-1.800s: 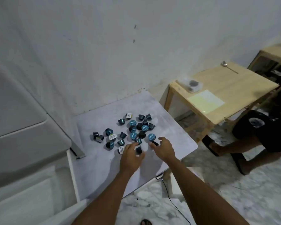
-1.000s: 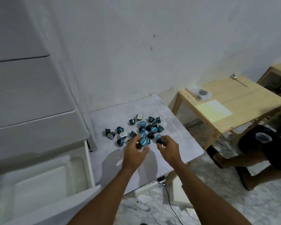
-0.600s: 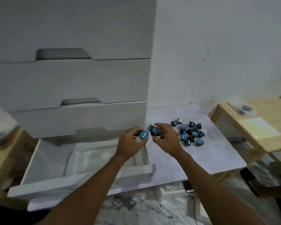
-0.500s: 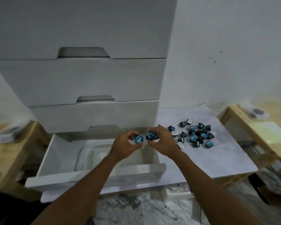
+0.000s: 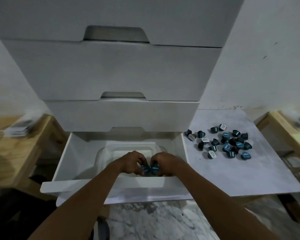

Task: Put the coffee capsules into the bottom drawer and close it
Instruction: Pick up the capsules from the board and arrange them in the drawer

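The bottom drawer (image 5: 100, 185) of a white cabinet stands pulled out, with a clear plastic container (image 5: 102, 154) inside it. Both my hands are low inside the drawer, side by side over the container. My left hand (image 5: 133, 161) grips a blue-lidded coffee capsule (image 5: 145, 168). My right hand (image 5: 164, 161) grips another blue-lidded capsule (image 5: 155, 168). Whether more capsules sit in either palm is hidden. Several dark and blue capsules (image 5: 230, 144) lie scattered on the grey tabletop (image 5: 241, 174) to the right of the drawer.
Three shut drawers (image 5: 121, 70) stack above the open one. A wooden table (image 5: 287, 129) stands at the far right, and a wooden shelf (image 5: 12, 149) with blurred items at the left. Marble floor (image 5: 154, 220) lies below the drawer front.
Both hands picked capsules off the tabletop, carried them left and lowered them into the open bottom drawer. My view swung left from the table to the cabinet.
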